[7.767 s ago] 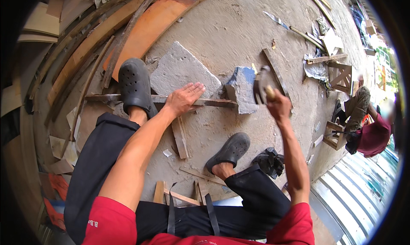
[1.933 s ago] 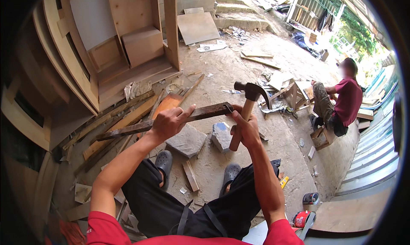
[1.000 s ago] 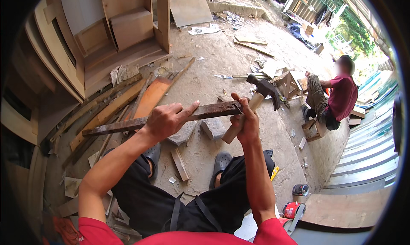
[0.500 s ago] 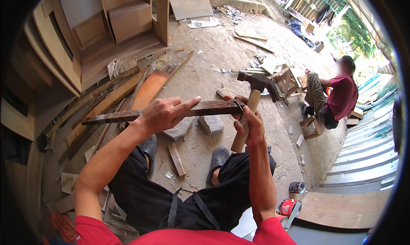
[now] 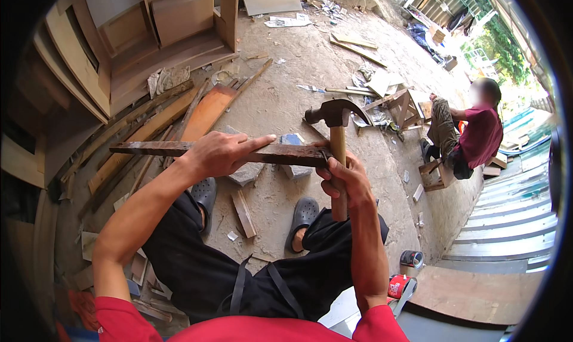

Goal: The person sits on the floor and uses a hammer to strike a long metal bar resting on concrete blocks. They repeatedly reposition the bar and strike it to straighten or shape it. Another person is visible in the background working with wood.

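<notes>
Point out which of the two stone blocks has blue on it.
The right block: a blue patch on its top shows past the wooden strip, while the left block is plain grey where visible.

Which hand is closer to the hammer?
Your right hand. It is holding the hammer by its wooden handle, below the metal head. Your left hand is off to the left of the hammer, not touching it, and grips the dark wooden strip.

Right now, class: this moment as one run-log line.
left hand: grips long dark-brown wooden strip; right hand: holds wooden-handled claw hammer near strip's end; grey blue-patched block: on ground
</notes>
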Action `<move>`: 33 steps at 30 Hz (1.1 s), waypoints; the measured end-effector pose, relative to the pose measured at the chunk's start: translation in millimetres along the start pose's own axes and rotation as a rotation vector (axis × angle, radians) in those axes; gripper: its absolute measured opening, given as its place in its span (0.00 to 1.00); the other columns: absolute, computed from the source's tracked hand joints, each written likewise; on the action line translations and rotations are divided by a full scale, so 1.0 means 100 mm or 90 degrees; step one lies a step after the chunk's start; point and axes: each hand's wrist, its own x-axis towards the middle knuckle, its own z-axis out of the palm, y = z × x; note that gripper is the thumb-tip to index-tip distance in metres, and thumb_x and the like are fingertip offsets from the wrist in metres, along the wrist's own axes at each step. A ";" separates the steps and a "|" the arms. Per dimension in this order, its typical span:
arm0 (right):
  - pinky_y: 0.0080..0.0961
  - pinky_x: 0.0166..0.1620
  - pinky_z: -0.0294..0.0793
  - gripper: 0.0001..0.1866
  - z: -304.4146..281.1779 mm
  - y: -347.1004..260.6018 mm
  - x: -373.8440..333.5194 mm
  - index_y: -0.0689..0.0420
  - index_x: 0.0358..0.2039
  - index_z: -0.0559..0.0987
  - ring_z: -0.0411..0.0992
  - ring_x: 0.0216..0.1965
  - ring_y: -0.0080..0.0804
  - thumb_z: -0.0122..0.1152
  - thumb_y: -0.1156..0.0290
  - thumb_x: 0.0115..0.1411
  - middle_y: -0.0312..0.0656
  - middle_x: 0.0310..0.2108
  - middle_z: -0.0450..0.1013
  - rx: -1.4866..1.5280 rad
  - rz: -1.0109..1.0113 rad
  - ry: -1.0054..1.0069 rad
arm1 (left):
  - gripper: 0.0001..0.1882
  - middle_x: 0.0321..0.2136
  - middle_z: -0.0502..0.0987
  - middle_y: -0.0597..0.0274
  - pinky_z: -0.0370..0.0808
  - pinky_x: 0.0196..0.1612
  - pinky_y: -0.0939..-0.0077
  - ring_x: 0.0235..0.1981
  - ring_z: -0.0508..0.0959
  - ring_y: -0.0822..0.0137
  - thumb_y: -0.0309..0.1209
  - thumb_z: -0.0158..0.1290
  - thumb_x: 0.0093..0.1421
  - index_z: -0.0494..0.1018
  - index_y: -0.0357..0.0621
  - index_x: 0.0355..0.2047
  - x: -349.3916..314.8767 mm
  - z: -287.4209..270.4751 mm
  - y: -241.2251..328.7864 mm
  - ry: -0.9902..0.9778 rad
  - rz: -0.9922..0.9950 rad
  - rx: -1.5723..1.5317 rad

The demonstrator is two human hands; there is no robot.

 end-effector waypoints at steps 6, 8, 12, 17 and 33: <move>0.15 0.17 0.63 0.21 0.10 0.05 0.10 0.61 0.50 0.70 0.65 0.25 0.17 0.61 0.60 0.65 0.32 0.25 0.63 0.051 0.010 0.087 | 0.22 0.24 0.77 0.54 0.74 0.28 0.60 0.23 0.77 0.51 0.35 0.59 0.59 0.70 0.51 0.54 0.01 0.13 -0.20 0.029 -0.047 -0.080; 0.16 0.18 0.65 0.18 0.10 0.18 0.24 0.59 0.48 0.70 0.65 0.22 0.17 0.55 0.57 0.69 0.31 0.23 0.61 -0.029 -0.016 0.204 | 0.15 0.23 0.78 0.52 0.74 0.29 0.60 0.24 0.78 0.50 0.38 0.60 0.59 0.74 0.47 0.44 0.03 0.10 -0.34 0.012 -0.094 -0.081; 0.21 0.19 0.69 0.19 0.13 0.20 0.24 0.58 0.44 0.69 0.66 0.20 0.20 0.53 0.53 0.69 0.31 0.23 0.61 -0.044 -0.177 0.240 | 0.19 0.19 0.77 0.50 0.74 0.29 0.61 0.24 0.79 0.48 0.46 0.62 0.58 0.74 0.42 0.28 0.05 -0.04 -0.39 0.007 -0.224 -0.046; 0.22 0.15 0.64 0.20 0.27 0.13 0.12 0.55 0.36 0.69 0.62 0.14 0.22 0.53 0.48 0.68 0.33 0.19 0.62 0.039 -0.117 0.146 | 0.20 0.21 0.79 0.50 0.75 0.30 0.63 0.24 0.81 0.51 0.48 0.62 0.57 0.76 0.41 0.29 0.05 0.07 -0.54 0.094 -0.277 -0.031; 0.24 0.12 0.61 0.15 0.57 -0.04 0.24 0.52 0.24 0.66 0.60 0.09 0.22 0.59 0.62 0.64 0.31 0.13 0.60 0.009 -0.086 0.178 | 0.12 0.20 0.79 0.50 0.78 0.30 0.57 0.25 0.81 0.47 0.38 0.65 0.46 0.76 0.45 0.25 0.17 -0.04 -0.64 0.129 -0.248 0.111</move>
